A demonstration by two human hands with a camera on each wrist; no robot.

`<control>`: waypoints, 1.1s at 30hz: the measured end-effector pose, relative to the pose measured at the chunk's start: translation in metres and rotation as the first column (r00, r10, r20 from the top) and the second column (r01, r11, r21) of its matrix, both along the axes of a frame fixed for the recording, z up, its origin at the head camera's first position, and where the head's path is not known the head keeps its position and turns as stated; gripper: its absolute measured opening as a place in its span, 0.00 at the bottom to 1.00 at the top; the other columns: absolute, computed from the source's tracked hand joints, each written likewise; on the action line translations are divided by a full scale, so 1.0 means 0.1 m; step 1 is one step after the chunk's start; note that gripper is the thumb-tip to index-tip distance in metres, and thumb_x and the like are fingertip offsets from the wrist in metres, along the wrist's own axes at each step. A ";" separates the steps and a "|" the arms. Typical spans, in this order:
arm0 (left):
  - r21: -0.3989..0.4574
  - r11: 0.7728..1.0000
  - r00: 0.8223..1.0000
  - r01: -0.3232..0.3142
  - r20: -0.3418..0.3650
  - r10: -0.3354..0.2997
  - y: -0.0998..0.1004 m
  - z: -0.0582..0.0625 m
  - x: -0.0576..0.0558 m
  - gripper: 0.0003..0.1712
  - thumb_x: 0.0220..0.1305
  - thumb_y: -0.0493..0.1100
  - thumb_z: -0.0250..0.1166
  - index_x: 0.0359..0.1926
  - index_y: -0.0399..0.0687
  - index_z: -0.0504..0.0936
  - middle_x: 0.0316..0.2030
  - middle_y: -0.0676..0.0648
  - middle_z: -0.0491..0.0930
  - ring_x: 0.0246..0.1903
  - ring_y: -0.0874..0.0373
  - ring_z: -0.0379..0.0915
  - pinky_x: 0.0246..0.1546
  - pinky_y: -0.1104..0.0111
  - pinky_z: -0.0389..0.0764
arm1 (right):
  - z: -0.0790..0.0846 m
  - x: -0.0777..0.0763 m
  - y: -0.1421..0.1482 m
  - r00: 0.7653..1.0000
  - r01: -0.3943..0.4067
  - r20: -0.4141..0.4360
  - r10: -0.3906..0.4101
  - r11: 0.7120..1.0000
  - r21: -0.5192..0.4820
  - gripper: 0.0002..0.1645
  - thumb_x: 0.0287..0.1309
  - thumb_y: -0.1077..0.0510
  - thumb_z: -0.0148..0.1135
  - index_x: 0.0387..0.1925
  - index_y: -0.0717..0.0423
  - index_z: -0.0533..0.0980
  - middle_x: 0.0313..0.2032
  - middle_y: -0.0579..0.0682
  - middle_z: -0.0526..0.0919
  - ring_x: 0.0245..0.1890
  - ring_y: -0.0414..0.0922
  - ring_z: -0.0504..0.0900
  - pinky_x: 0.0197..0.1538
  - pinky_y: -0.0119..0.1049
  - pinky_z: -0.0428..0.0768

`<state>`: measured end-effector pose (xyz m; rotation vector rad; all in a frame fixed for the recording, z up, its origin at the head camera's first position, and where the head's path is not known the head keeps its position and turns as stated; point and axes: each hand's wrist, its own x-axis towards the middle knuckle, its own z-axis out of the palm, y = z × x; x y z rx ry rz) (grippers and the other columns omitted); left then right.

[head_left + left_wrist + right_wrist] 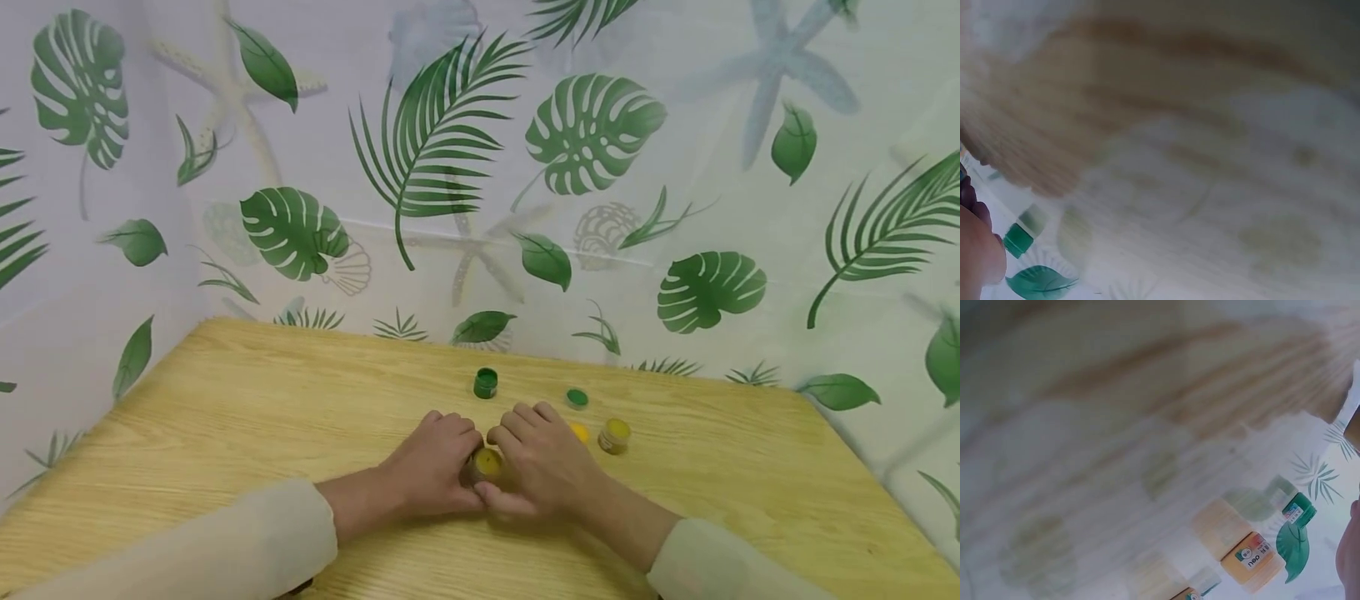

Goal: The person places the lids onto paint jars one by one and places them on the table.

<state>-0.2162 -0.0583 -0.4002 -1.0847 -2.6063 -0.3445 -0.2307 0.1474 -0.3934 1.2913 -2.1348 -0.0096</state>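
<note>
Pale sleeves (247, 537), both hands (431, 467), yellow-topped jar (488, 462) held between them

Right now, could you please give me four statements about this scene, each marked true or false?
1. The left grip and right grip hold one small jar. True.
2. The right grip partly hides a yellow piece in the head view. True.
3. The right grip holds the green jar. False: the green jar stands on the table, apart from both grips.
4. The green disc covers the green jar. False: the green disc lies apart from it.
</note>
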 end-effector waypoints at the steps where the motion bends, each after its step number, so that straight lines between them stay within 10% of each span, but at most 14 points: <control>1: 0.012 1.000 1.000 -0.013 -0.007 0.013 -0.01 0.00 -0.01 0.19 0.49 0.61 0.70 0.30 0.54 0.78 0.27 0.59 0.72 0.29 0.64 0.64 0.36 0.71 0.62 | 0.01 0.00 -0.01 1.000 -0.002 0.005 0.002 1.000 0.005 0.27 0.61 0.34 0.46 0.31 0.51 0.76 0.28 0.44 0.74 0.31 0.44 0.70 0.39 0.38 0.68; 14: 0.026 0.999 0.999 -0.031 -0.043 0.032 0.01 -0.03 -0.01 0.15 0.47 0.57 0.68 0.27 0.54 0.77 0.25 0.59 0.71 0.28 0.64 0.65 0.36 0.71 0.62 | 0.00 0.00 0.00 1.000 -0.007 0.029 0.007 1.000 0.011 0.17 0.47 0.42 0.56 0.30 0.51 0.74 0.28 0.45 0.73 0.30 0.44 0.69 0.38 0.37 0.68; 33: -0.005 0.995 0.986 0.099 -0.131 -0.099 0.01 -0.03 -0.02 0.20 0.43 0.61 0.72 0.28 0.55 0.77 0.24 0.60 0.69 0.27 0.65 0.63 0.38 0.70 0.64 | -0.02 0.02 0.00 0.988 0.015 0.154 -0.017 1.000 0.015 0.27 0.56 0.34 0.58 0.15 0.43 0.63 0.17 0.36 0.59 0.22 0.37 0.58 0.35 0.33 0.60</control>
